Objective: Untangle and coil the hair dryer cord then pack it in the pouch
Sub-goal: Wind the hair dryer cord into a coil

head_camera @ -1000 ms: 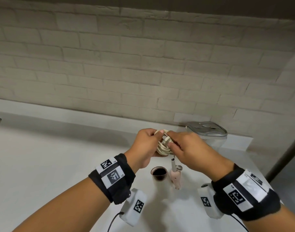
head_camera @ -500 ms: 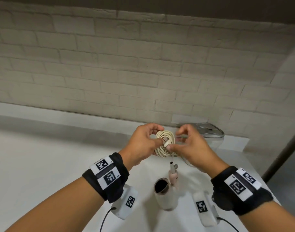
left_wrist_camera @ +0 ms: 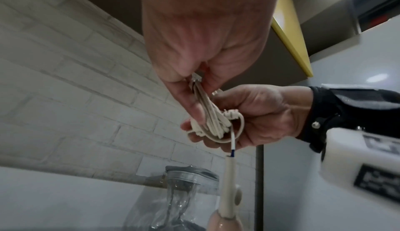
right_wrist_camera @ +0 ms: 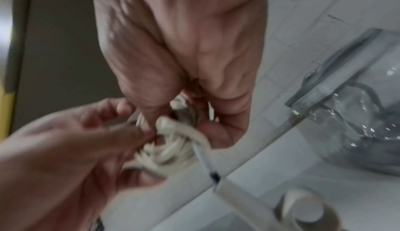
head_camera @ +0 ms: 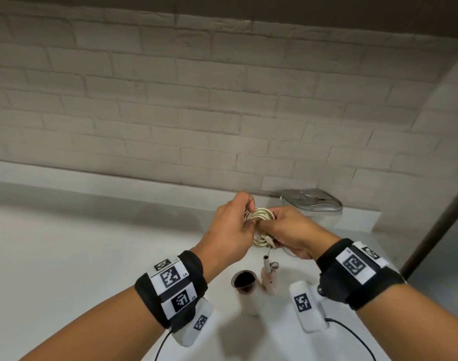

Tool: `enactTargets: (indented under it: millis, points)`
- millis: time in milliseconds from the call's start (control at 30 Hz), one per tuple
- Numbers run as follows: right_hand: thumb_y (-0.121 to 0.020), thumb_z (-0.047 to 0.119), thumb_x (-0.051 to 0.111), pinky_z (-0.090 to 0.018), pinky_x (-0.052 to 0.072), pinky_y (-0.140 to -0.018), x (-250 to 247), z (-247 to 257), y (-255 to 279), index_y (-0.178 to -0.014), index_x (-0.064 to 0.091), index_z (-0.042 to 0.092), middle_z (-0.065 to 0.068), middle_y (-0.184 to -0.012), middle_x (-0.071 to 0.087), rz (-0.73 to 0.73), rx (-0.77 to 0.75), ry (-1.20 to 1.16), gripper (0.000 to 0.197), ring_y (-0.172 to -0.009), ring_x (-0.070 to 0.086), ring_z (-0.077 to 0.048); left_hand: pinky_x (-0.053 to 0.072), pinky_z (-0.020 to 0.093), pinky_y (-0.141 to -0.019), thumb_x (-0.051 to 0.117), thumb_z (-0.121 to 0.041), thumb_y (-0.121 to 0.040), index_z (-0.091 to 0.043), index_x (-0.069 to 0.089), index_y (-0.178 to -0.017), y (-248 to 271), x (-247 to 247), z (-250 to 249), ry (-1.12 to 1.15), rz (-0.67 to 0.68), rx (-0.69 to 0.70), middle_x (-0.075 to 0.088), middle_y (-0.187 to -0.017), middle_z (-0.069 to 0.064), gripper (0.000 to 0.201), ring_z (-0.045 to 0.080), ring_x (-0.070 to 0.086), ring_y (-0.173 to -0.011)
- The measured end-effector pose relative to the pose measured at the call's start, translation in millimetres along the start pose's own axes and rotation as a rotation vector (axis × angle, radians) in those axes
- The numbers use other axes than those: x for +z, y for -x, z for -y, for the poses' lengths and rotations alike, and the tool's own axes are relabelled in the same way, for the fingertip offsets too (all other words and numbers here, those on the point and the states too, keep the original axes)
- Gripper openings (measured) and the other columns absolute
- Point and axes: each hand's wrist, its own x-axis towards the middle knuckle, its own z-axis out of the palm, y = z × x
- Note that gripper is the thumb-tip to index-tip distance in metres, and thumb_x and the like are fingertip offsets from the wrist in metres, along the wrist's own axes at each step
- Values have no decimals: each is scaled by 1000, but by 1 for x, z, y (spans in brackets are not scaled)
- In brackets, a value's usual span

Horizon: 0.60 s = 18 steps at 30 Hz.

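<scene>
Both hands hold a cream coiled cord point(head_camera: 261, 217) in the air above the white counter. My left hand point(head_camera: 235, 225) pinches the coil's left side point(left_wrist_camera: 207, 113) between thumb and fingers. My right hand point(head_camera: 290, 230) grips the coil's right side point(right_wrist_camera: 173, 149), fingers curled round the loops. A short length of cord drops from the coil to the pink and white hair dryer point(head_camera: 256, 282), which hangs below with its dark nozzle facing up. The clear pouch point(head_camera: 313, 207) with a grey zipper rim stands behind the hands against the wall point(left_wrist_camera: 179, 198) point(right_wrist_camera: 357, 108).
A white counter point(head_camera: 79, 256) spreads to the left, ending at a low ledge under a pale brick wall point(head_camera: 196, 113). A dark vertical post point(head_camera: 436, 225) marks the counter's right end.
The hands turned the coil and closed tighter over it. The right hand now covers the coil's right side, and the dryer has swung a little beneath it.
</scene>
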Motion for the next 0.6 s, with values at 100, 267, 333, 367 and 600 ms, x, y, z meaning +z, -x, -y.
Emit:
enactTargets:
  millis: [100, 267, 333, 367, 600]
  points:
    - [-89, -1, 54, -30, 41, -54, 7, 1, -1, -98, 73, 15, -5, -77, 67, -9, -22, 4, 26, -64, 55, -15, 38, 31, -43, 52, -2, -91, -27, 42, -89, -2, -3, 2, 66, 23, -35, 55, -73, 5, 26, 14, 42, -50]
    - [-79, 7, 73, -32, 50, -68, -9, -9, 6, -100, 74, 7, -17, -92, 66, 340, 80, -477, 20, -79, 65, -23, 49, 50, -54, 56, -16, -87, -33, 44, -86, -2, -9, 6, 210, 72, -36, 60, -88, 32, 21, 33, 52, -59]
    - [-84, 25, 70, -36, 54, -73, -16, -13, 6, -116, 70, 1, -20, -104, 68, 449, 102, -717, 40, -87, 66, -27, 50, 56, -58, 56, -18, -86, -34, 45, -84, -3, -13, 9, 265, 40, -36, 65, -86, 21, 21, 47, 60, -69]
    - [-89, 28, 59, -37, 56, -74, -19, -13, 5, -122, 66, -2, -23, -109, 67, 466, 101, -787, 45, -89, 66, -29, 50, 54, -57, 57, -17, -86, -35, 45, -82, -3, -15, 11, 286, 20, -43, 67, -83, 11, 22, 50, 61, -72]
    - [-87, 20, 76, -26, 57, -66, -23, -25, 5, -114, 71, -2, -12, -88, 65, 364, 64, -548, 35, -68, 57, -14, 38, 41, -59, 60, -9, -89, -28, 47, -83, 0, -19, 20, 391, 55, -101, 63, -70, -3, 23, 30, 55, -66]
